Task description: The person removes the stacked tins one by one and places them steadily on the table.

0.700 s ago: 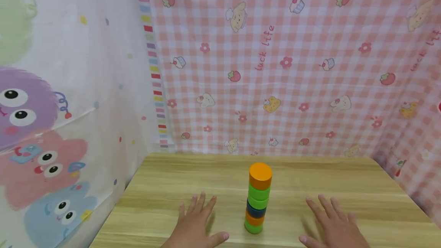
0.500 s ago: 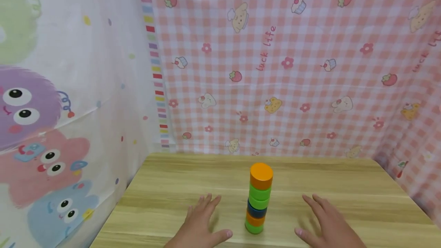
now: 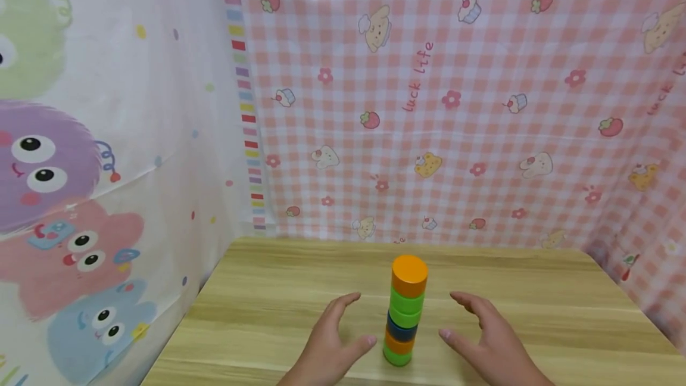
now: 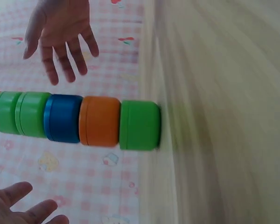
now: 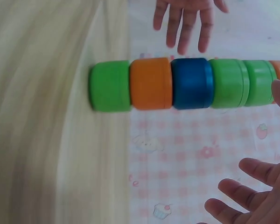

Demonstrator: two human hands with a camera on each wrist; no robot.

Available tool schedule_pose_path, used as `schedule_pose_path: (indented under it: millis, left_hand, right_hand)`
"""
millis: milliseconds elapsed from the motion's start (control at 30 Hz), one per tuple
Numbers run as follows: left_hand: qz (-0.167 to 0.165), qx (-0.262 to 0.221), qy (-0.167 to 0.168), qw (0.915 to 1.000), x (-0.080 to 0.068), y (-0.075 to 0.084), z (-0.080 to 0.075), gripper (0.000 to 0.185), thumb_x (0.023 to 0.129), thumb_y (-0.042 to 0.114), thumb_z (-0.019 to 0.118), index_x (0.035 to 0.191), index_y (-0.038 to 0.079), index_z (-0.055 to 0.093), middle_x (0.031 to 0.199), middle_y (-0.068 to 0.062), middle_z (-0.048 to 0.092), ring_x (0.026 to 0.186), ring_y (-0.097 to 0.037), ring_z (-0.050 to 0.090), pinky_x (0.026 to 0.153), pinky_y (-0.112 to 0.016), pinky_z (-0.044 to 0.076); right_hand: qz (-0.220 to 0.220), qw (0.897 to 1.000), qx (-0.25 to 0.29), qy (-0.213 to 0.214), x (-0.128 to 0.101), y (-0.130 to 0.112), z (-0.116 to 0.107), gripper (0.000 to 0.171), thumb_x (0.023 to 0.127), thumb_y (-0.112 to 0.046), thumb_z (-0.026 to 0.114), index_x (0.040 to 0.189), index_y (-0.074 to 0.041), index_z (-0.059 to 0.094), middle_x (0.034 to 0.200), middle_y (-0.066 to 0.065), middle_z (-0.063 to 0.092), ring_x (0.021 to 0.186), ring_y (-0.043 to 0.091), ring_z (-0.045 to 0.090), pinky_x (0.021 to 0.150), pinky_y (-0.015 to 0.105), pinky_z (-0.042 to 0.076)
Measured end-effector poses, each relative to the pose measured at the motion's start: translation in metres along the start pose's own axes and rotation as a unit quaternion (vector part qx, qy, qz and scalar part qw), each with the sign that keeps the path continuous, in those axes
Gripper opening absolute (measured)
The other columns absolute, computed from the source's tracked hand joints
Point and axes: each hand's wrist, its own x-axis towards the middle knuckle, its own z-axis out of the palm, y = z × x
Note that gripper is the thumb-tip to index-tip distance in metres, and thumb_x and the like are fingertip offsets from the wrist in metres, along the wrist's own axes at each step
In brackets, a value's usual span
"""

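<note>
A tower of round coloured pieces point(image 3: 405, 305) stands upright on the wood-grain table. From the bottom its pieces run green point(image 4: 140, 125), orange point(image 5: 151, 83), dark blue point(image 5: 192, 83), green, green and orange on top point(image 3: 409, 273). My left hand point(image 3: 329, 344) is held to the left of the tower, apart from it, with fingers bent forward and thumb spread. On the other side, my right hand point(image 3: 490, 338) mirrors it, also apart from the tower. Neither palm holds anything. Both wrist views show the tower sideways, with the opposite hand beyond it.
The table point(image 3: 300, 267) reaches back to a pink checked cloth point(image 3: 482, 136) hung behind it. A white cloth with cartoon monsters point(image 3: 123, 136) hangs along the left side, and more checked cloth point(image 3: 654, 243) borders the right.
Both hands have moved inward toward the tower, the left to the right and the right to the left, and have turned their palms toward each other. The tower stays standing in place.
</note>
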Motion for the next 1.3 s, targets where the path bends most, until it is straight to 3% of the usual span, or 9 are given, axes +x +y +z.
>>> schedule_pose_path:
  millis: [67,267,433,733,1000,1300]
  left_hand:
    - [-0.008,-0.023,0.004,0.9997,0.002,0.004,0.002,0.073,0.095,0.046,0.075,0.157,0.022,0.044,0.165,-0.011,0.040,0.151,-0.045,0.035,0.112,-0.078,0.030]
    - [0.010,-0.069,0.024,0.9973,0.007,0.010,0.010,0.067,0.096,0.039,0.075,0.153,0.015,0.048,0.160,-0.010,0.046,0.150,-0.043,0.036,0.118,-0.069,0.030]
    - [0.007,-0.096,0.038,0.9946,0.009,0.011,0.017,0.063,0.096,0.034,0.077,0.150,0.016,0.050,0.159,-0.010,0.049,0.149,-0.042,0.038,0.117,-0.068,0.032]
    - [0.020,-0.118,0.034,0.9922,0.017,0.023,0.025,0.060,0.097,0.032,0.075,0.149,0.016,0.051,0.158,-0.011,0.048,0.147,-0.038,0.040,0.118,-0.066,0.032]
    - [0.023,-0.133,0.023,0.9906,0.024,0.032,0.031,0.063,0.095,0.036,0.077,0.149,0.018,0.051,0.157,-0.008,0.050,0.148,-0.037,0.040,0.118,-0.066,0.033]
    - [0.022,-0.141,0.033,0.9892,0.031,0.042,0.036,0.066,0.092,0.036,0.080,0.149,0.017,0.052,0.158,-0.006,0.050,0.149,-0.037,0.040,0.120,-0.064,0.033]
  right_hand:
    - [0.007,1.000,0.019,0.004,0.001,-0.004,0.001,0.079,0.095,-0.055,0.074,0.154,-0.010,0.047,0.157,0.018,0.048,0.142,0.044,0.048,0.109,0.068,0.042]
    - [0.000,0.997,0.073,0.024,0.001,-0.011,0.007,0.074,0.098,-0.050,0.073,0.153,-0.008,0.047,0.158,0.017,0.048,0.142,0.042,0.048,0.110,0.069,0.042]
    - [-0.003,0.995,0.098,0.028,0.000,-0.017,0.009,0.071,0.099,-0.049,0.071,0.153,-0.010,0.046,0.158,0.015,0.049,0.142,0.040,0.048,0.110,0.069,0.041]
    - [-0.029,0.992,0.105,0.061,0.002,-0.033,0.007,0.066,0.101,-0.046,0.070,0.151,-0.010,0.048,0.154,0.014,0.054,0.138,0.037,0.053,0.110,0.067,0.043]
    - [-0.011,0.990,0.131,0.055,0.006,-0.044,0.009,0.069,0.099,-0.050,0.072,0.152,-0.012,0.048,0.155,0.013,0.053,0.141,0.037,0.051,0.113,0.066,0.041]
    - [-0.025,0.986,0.154,0.065,0.010,-0.056,0.013,0.065,0.100,-0.042,0.072,0.152,-0.012,0.048,0.152,0.014,0.054,0.140,0.037,0.052,0.112,0.066,0.042]
